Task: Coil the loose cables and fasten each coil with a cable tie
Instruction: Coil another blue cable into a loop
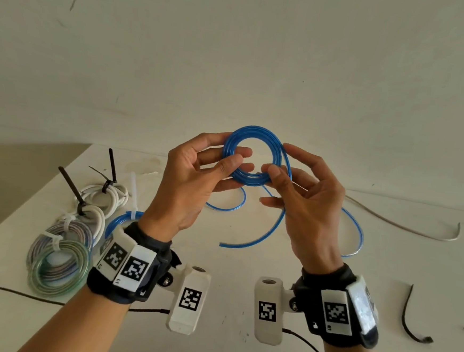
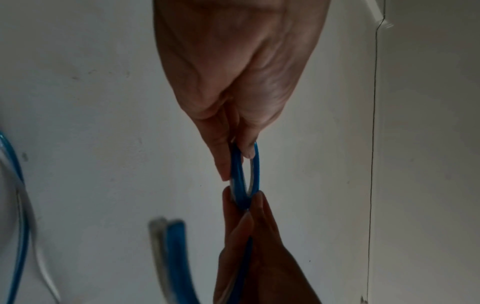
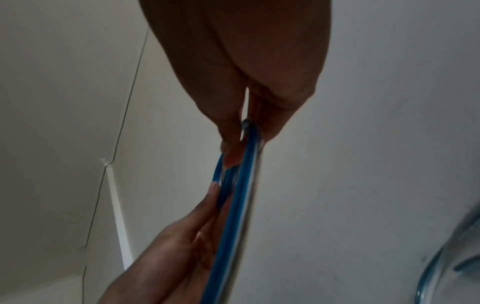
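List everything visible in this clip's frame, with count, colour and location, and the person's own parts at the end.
blue cable: 1, blue, partly coiled in both hands above the table, loose tail on the tabletop
tied coils: several, white, blue, greenish and mixed, table's left side
grey cable: 1, loose, table's right rear
black tie: 1, loose, table's right edge
table: 1, white, against a pale wall
wrist cameras: 2, white, on black wrist straps
left hand: pinches the coil's left side
right hand: pinches the coil's right side

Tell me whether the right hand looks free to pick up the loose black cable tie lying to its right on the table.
Probably not yet: the right hand pinches the blue coil. The black cable tie lies unobstructed on the table.
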A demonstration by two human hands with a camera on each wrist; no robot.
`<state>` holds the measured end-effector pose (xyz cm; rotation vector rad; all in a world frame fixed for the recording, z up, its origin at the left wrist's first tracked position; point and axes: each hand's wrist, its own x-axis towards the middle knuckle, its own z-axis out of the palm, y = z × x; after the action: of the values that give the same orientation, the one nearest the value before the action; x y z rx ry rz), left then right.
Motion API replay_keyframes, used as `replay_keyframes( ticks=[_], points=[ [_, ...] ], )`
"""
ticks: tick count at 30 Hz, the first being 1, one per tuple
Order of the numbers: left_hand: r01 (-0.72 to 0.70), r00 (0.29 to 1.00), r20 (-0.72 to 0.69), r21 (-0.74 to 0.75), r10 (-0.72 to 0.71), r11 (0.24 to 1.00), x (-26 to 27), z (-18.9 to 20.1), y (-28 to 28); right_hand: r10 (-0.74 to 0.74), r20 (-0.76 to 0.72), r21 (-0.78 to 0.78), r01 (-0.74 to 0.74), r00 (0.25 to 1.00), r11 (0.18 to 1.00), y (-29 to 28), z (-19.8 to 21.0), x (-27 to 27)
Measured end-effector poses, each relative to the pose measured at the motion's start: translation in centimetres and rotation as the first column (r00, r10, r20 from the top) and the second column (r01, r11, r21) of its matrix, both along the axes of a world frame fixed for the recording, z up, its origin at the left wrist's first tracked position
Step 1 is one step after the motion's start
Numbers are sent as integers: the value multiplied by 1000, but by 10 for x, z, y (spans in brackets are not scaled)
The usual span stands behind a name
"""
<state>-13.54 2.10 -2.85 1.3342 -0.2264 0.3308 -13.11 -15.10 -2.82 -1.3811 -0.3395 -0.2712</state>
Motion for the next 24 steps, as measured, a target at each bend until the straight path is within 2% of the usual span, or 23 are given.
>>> replay_keyframes(
  ticks=[3,8,15,24],
  points=[
    [-11,1000,22,23,10,1000,0,-2,-4,-61,5,7,61,998,998,3,-4,0],
    [-16,1000,19,-4,16,1000,0,0,-2,31,-19,12,-30,999,999,2,-2,0],
    [40,999,-17,-37,-41,999,-3,2,-6,7,42,148,-13,999,989,3,-5,2],
    [-11,1000,-3,-22,11,1000,-4,1,-6,79,35,194,-85,996,977,3,-6,2]
  ],
)
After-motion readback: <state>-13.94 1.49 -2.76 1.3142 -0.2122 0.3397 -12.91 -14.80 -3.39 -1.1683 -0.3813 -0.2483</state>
